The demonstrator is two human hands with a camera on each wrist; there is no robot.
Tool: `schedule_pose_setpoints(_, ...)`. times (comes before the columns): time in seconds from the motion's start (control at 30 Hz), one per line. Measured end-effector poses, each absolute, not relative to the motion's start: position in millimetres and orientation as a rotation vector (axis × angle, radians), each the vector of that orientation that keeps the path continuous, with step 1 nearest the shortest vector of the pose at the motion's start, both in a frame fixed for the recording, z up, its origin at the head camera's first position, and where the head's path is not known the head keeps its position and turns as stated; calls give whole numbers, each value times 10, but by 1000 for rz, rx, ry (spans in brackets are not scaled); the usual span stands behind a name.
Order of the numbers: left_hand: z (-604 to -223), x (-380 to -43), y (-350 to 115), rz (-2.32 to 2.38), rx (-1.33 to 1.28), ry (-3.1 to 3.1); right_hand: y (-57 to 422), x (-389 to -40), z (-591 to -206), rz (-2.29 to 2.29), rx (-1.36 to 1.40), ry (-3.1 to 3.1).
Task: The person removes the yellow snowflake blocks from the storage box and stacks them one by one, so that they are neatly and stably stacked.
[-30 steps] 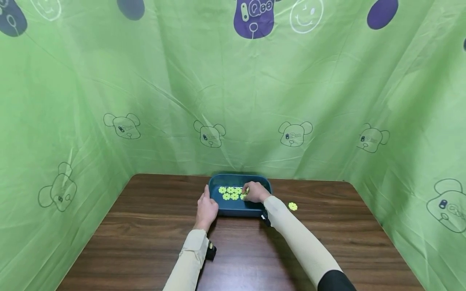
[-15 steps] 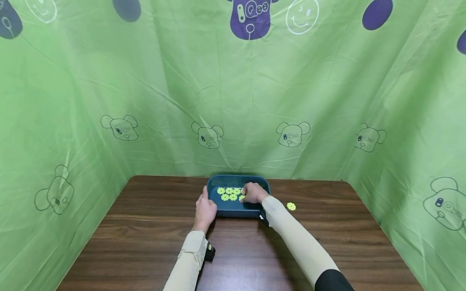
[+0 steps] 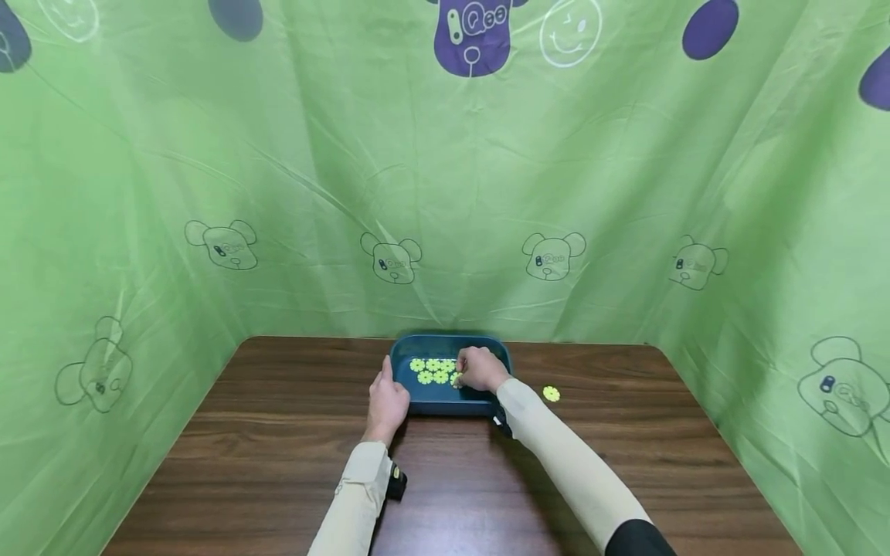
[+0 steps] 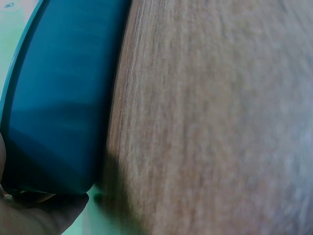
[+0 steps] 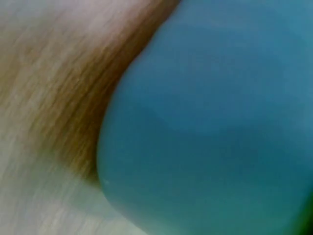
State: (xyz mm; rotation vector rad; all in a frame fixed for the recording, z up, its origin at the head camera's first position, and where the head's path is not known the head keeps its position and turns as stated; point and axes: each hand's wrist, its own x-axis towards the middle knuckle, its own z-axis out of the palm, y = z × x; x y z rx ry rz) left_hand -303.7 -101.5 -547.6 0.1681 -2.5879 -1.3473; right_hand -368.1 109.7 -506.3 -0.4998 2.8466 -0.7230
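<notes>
A dark teal tray stands near the back edge of the table, with several yellow flower-shaped discs lying in two rows inside it. My left hand holds the tray's left end, the index finger stretched along its side. In the left wrist view, fingers come round the end of the tray's wall. Reaching over the front right of the tray, my right hand pinches at a yellow disc at the right of the front row. The right wrist view holds only the tray's outer wall and blurred table; its fingers are hidden there.
One more yellow disc lies on the brown wooden table, right of the tray. A green printed curtain hangs behind the table and along both sides.
The head view has drifted slightly, so everything sits a little further left. My right fingertips have come in closer over the disc; the left hand keeps its place at the tray.
</notes>
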Motion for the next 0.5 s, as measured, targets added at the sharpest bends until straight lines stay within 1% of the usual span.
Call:
schedule_pose_setpoints(0.23,-5479,-3030,-1023,-1350,156,-2592,1209,-3645,-4887,-805,-604,2910)
schedule_pose_setpoints(0.5,-5474,-3041,-1021,-1328,139,-2589,1550,-3658,-4532,-983,-567,2976)
